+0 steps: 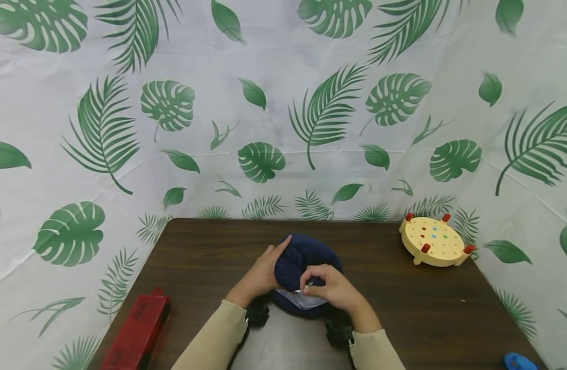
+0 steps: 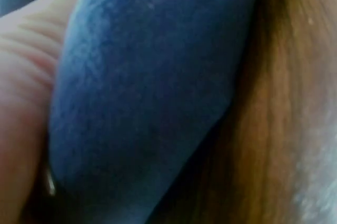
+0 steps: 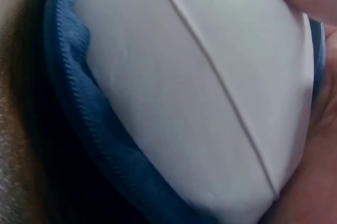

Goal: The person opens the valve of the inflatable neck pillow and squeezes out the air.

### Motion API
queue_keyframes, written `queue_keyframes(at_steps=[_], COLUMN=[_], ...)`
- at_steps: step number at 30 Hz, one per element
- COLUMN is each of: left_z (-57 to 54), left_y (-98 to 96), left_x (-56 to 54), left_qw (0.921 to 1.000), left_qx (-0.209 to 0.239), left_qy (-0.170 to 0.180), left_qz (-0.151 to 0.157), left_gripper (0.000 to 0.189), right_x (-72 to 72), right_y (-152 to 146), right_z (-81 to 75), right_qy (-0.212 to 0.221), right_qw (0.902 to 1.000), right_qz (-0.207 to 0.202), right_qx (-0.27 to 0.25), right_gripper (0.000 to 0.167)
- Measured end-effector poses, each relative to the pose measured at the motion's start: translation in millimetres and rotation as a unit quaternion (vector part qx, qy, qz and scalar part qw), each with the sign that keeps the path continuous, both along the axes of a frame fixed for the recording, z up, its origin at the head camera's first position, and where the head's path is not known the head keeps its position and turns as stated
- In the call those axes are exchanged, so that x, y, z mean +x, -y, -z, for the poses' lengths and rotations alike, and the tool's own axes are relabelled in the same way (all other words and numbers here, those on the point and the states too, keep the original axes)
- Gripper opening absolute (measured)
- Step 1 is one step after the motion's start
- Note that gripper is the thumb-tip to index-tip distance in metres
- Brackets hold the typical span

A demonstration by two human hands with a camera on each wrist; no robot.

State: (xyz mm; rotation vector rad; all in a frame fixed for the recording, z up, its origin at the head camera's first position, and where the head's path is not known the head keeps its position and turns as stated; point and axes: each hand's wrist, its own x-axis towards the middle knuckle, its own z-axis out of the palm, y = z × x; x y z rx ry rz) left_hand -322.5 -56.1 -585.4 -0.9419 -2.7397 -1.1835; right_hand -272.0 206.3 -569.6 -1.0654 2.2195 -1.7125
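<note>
A navy neck pillow (image 1: 311, 252) is on the table, its zipped cover parted toward me. White inner lining (image 3: 200, 92) bulges out beside the teeth of the zipper (image 3: 79, 92) in the right wrist view. My left hand (image 1: 261, 273) grips the pillow's left side, its thumb stretched up along the cloth. In the left wrist view, navy cloth (image 2: 147, 87) fills most of the frame against that hand. At the front opening, my right hand (image 1: 331, 289) pinches a small silvery zipper pull (image 1: 309, 284) between thumb and forefinger.
A see-through red case (image 1: 137, 329) lies along the table's left side. At the back right is a round yellow pegboard (image 1: 432, 239) with red-tipped legs upward. A blue object (image 1: 518, 361) sits at the front right corner. Leaf-printed cloth (image 1: 209, 128) hangs behind the table (image 1: 385, 318).
</note>
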Motion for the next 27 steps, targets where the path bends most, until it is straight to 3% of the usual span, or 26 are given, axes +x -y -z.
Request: queue_keyframes(at_steps=[6, 12, 15, 21, 24, 27], left_z=[-5.7, -12.2, -15.5, -17.4, -17.0, -16.8], left_y=[-1.7, -2.3, -1.0, 0.9, -0.9, -3.6], left_x=[2.4, 0.9, 0.8, 1.7, 1.4, 2.2], left_qw=[0.9973, 0.9928, 0.9936, 0.9984, 0.9983, 0.9975], left_qx=[-0.038, -0.046, -0.037, -0.026, -0.024, -0.029], left_qy=[-0.053, -0.106, -0.104, -0.049, -0.051, -0.056], left_qz=[-0.033, -0.031, -0.022, -0.009, -0.017, -0.031], left_gripper=[0.073, 0.02, 0.017, 0.049, 0.038, 0.043], right_x=[-2.9, -2.9, -3.1, -2.2, -0.5, 0.3], right_y=[4.2, 5.8, 6.3, 6.9, 5.5, 4.0], right_z=[-7.3, -11.7, -12.3, -10.6, -9.9, -9.2], right_qy=[-0.099, -0.117, -0.13, -0.15, -0.142, -0.126], right_qw=[0.9943, 0.9904, 0.9881, 0.9817, 0.9804, 0.9801], right_qz=[0.038, 0.068, 0.074, 0.098, 0.12, 0.137], right_qx=[0.015, 0.03, 0.034, 0.064, 0.067, 0.068], right_gripper=[0.013, 0.016, 0.016, 0.019, 0.02, 0.02])
